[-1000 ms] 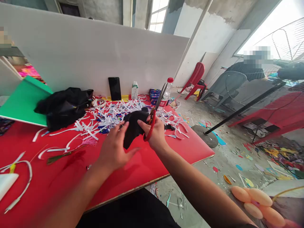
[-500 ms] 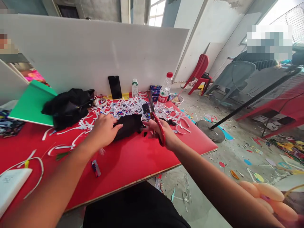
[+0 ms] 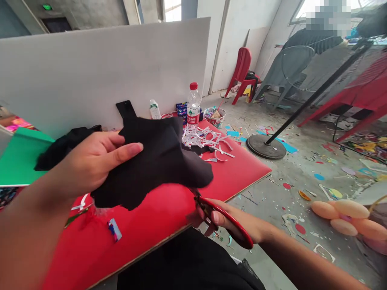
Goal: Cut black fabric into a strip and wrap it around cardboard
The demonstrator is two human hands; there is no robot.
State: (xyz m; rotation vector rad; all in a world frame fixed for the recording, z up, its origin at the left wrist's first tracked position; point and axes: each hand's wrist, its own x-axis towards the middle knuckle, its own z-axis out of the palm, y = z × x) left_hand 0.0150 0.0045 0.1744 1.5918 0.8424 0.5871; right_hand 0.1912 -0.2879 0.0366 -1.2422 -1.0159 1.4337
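Note:
A piece of black fabric (image 3: 154, 157) with an uneven lower edge hangs above the red table (image 3: 151, 217), pinched by my left hand (image 3: 99, 159) at its left side, thumb on top. My right hand (image 3: 217, 219) grips red-handled scissors (image 3: 238, 231) at the table's front edge. Their dark blades point up and left, and the tips are at or behind the fabric's lower right edge; whether they touch it I cannot tell. White paper strips (image 3: 205, 139) lie behind the fabric, which hides part of the pile.
A bottle (image 3: 193, 108), a small carton (image 3: 155, 109) and a phone (image 3: 125, 108) stand along the white board (image 3: 121, 68). More black cloth (image 3: 60, 149) and a green folder (image 3: 24, 157) are at left. A fan stand (image 3: 266, 147) and balloons (image 3: 347, 215) are at right.
My left hand has lifted the black fabric off the table and spread it out toward the camera. The scissors have moved down and to the right, and the view has shifted.

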